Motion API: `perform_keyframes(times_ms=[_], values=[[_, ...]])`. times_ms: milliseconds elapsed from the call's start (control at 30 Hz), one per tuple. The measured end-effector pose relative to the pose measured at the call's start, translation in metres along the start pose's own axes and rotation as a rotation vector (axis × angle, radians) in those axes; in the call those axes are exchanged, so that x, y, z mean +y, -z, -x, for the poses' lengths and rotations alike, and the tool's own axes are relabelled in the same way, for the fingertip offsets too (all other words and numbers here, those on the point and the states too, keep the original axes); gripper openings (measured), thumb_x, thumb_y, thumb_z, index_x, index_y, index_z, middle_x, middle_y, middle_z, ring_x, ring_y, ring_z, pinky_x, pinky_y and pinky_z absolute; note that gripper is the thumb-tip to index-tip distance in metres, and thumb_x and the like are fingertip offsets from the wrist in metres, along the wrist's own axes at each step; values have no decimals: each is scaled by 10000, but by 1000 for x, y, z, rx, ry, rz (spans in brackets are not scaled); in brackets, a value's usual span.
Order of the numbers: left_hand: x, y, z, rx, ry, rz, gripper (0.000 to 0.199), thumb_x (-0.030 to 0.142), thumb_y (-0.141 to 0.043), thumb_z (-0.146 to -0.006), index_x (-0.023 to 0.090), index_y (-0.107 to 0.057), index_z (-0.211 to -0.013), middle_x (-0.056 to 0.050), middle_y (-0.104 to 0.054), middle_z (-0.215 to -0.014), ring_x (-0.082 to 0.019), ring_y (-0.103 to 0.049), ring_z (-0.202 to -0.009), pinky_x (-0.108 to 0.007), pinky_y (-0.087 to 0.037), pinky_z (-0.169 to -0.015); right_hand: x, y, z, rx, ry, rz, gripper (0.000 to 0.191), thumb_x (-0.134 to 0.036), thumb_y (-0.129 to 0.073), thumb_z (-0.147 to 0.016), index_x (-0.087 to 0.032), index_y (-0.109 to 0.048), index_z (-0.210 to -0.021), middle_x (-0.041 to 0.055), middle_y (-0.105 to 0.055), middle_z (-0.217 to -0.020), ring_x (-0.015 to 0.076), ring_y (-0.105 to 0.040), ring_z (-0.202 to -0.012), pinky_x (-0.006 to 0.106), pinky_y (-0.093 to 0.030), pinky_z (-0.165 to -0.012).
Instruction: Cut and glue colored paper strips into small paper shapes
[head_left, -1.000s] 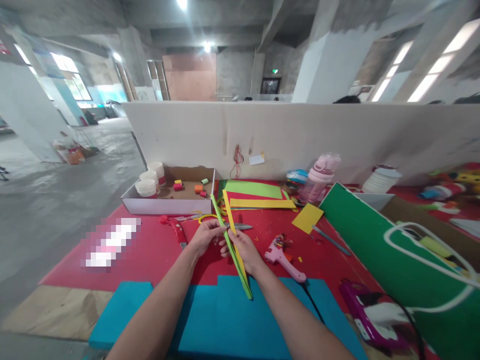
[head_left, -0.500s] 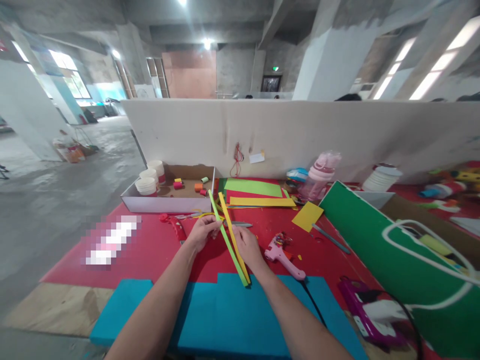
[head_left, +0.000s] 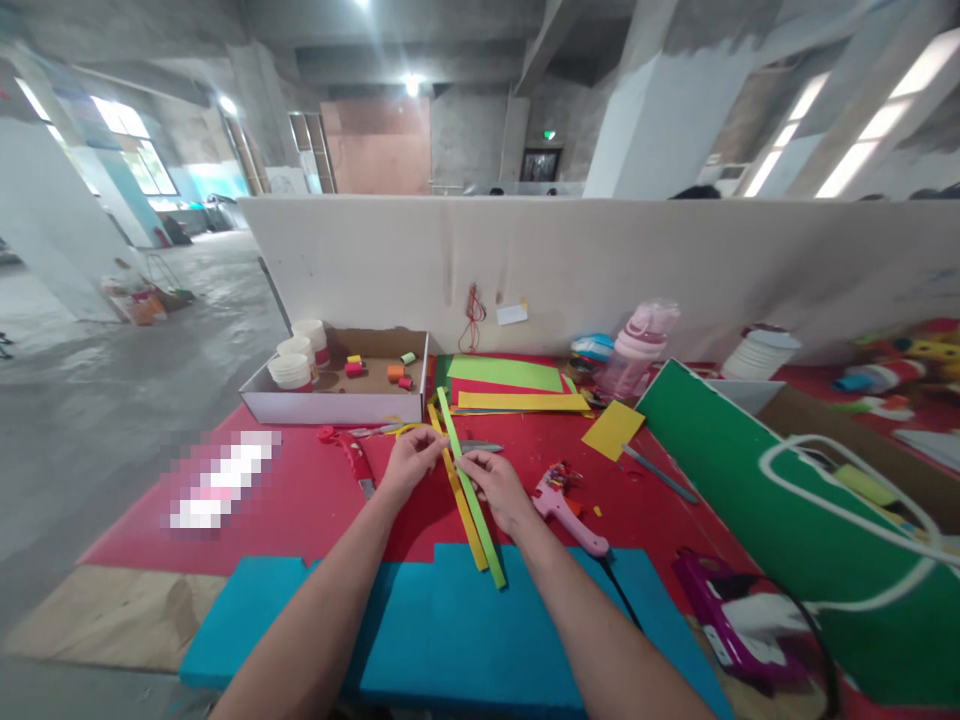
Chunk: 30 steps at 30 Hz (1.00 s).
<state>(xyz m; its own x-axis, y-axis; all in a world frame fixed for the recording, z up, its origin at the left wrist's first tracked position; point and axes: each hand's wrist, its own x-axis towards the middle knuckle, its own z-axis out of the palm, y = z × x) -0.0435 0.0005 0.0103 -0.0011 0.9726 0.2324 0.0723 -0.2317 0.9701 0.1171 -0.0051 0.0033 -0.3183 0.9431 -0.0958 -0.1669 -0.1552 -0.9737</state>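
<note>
With fingertips, your right hand (head_left: 498,488) pinches the green strip (head_left: 482,525) and your left hand (head_left: 411,460) the yellow strip (head_left: 466,515) (almost side by side), lower ends toward the red surface's (head_left: 307,495) near edge.

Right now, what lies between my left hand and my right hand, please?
Two strips, seen in the head view: the yellow strip nearer the left hand and the green strip nearer the right hand, which touches the green one.
</note>
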Motion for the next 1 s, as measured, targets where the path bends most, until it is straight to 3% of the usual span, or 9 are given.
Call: perform_keyframes(times_ms=[67,167,300,433,533,667,833,1000], values=[[5,2,0,64,-194,-187,180,310,-624,-784,198,-676,-915,-13,-538,-694,-115,-483,-596,-232,-393,-581,0,1,-1,27,-9,-45,332,-479,-712,-634,-186,-583,-721,-86,-409,-486,61,-306,-421,209,-182,-411],[9,2,2,-5,-370,-390,243,242,-581,-804,247,-702,-1015,-67,-577,-897,-168,-544,-807,-266,-431,-727,1,2,-2,22,19,-61,330,-472,-713,-642,-182,-572,-715,-87,-416,-494,60,-313,-425,209,-202,-416],[7,0,4,-81,-447,-552,227,229,-543,-831,269,-735,-946,-78,-582,-890,-180,-553,-836,-272,-428,-756,3,0,-1,-19,57,-39,336,-483,-704,-665,-181,-563,-708,-86,-420,-505,59,-329,-441,204,-233,-432],[10,2,5,8,-477,-648,226,255,-533,-849,273,-743,-930,-98,-599,-914,-199,-549,-868,-303,-418,-797,1,0,0,-49,63,-24,326,-470,-724,-649,-189,-589,-745,-75,-471,-549,69,-361,-458,211,-275,-448],[14,1,6,38,-481,-578,203,249,-572,-825,264,-745,-928,-111,-630,-947,-221,-554,-917,-334,-418,-844,-2,0,0,3,188,32,273,-439,-704,-689,-193,-624,-776,-35,-563,-654,101,-469,-557,231,-372,-533],[16,-9,10,70,-455,-436,177,223,-594,-800,235,-738,-901,-75,-688,-837,-188,-611,-808,-302,-467,-767,-4,2,-1,94,454,137,207,-397,-686,-727,-198,-642,-763,40,-627,-938,186,-576,-921,307,-442,-832],[18,-14,12,193,-366,-278,139,254,-611,-785,189,-715,-850,-30,-703,-738,-122,-611,-611,-224,-470,-595,0,2,-2,-56,479,126,181,-361,-695,-737,-215,-600,-785,47,-611,-1129,210,-566,-1086,363,-411,-963],[23,-8,6,366,-207,107,178,332,-674,-738,157,-669,-770,8,-628,-565,-112,-580,-504,-217,-472,-522,1,1,-1,-92,532,223,127,-344,-663,-784,-231,-635,-834,54,-605,-1189,206,-543,-1152,385,-361,-1028]])
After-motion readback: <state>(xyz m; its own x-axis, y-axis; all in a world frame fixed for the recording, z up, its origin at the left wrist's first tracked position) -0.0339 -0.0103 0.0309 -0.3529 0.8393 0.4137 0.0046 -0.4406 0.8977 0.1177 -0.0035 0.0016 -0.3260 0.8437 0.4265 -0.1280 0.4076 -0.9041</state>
